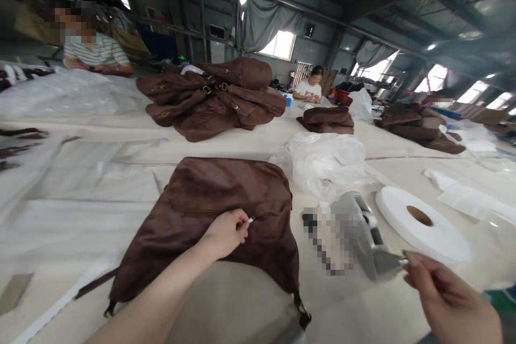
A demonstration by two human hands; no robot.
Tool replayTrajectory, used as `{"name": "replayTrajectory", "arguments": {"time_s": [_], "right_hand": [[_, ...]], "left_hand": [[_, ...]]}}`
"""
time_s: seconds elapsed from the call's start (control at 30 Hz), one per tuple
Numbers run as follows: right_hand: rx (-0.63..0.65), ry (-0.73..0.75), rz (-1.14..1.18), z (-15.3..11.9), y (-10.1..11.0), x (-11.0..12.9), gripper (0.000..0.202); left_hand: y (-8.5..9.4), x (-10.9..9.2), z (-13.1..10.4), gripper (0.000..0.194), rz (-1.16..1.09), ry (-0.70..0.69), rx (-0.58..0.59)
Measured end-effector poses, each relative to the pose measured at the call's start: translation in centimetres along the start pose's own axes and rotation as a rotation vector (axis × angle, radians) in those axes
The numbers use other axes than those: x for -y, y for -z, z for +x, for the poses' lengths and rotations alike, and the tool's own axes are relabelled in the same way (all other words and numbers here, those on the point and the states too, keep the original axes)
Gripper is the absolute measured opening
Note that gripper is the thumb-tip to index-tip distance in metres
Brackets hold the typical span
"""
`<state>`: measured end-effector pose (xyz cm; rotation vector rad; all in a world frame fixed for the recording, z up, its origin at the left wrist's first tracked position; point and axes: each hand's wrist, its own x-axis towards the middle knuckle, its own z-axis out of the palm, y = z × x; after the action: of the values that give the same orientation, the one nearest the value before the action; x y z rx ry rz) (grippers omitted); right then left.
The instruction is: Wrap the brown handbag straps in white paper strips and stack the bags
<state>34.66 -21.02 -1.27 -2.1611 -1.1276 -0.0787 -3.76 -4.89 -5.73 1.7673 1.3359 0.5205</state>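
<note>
At centre, on the brown bag, the L hand has thumb & fingers pinched on a small white bit, right by the R end of the zip. Forearm comes in from 7 o'c. Off at 4 o'c, the R hand is closed to a narrow pinch at the tapered tip of a grey device, poss. a tape dispenser; too blurry to tell what's btwn the fingertips.

Bag lies flat on the table, zip side up, prob. so the zip is in easy reach; L hand's weight looks light. Device sits just beside it at 3-4 o'c, presumably kept handy for the R hand.

Further out: white roll at 3 o'c, lying flat, just past the device. Crumpled clear plastic at 1-2 o'c, up against the bag's far corner, so it crowds that side. White sheets at 9 o'c. Big pile of brown bags at 12 o'c, smaller stack at 1, both well clear of the hands. Beyond, co-worker in stripes at 10-11 o'c, another in white at 1.
</note>
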Motion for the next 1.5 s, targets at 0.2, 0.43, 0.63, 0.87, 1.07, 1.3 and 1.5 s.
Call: {"name": "replayTrajectory", "arguments": {"time_s": [0.2, 0.43, 0.63, 0.87, 1.07, 1.3, 1.5], "right_hand": [[0.648, 0.023, 0.756, -2.8, -9.3, 14.9, 0.037], [1.069, -0.26, 1.157, -5.9, -18.4, 20.7, 0.036], [1.112, -0.283, 1.08, -5.9, -18.9, 19.3, 0.028], [1.176, -0.258, 0.937, -5.6, -18.8, 19.5, 0.02], [1.323, -0.146, 0.932, -5.9, -18.2, 18.7, 0.035], [1.255, -0.166, 0.965, -6.7, -19.2, 19.1, 0.031], [1.144, -0.265, 0.993, -6.8, -19.7, 19.4, 0.026]], "left_hand": [[0.1, -0.4, -0.6, 0.013, 0.063, -0.036, -0.029], [0.3, -1.8, -1.4, 0.018, 0.468, -0.111, -0.194], [0.1, -2.9, -1.5, 0.018, 0.529, -0.024, -0.122], [-0.2, -3.2, -1.7, 0.02, 0.629, -0.042, -0.082], [1.2, -2.3, -1.4, 0.018, 0.102, 0.01, 0.053], [0.1, -3.4, -2.1, 0.018, 0.052, 0.017, -0.026], [-0.8, -3.8, -2.7, 0.017, 0.391, -0.061, -0.187]]}}
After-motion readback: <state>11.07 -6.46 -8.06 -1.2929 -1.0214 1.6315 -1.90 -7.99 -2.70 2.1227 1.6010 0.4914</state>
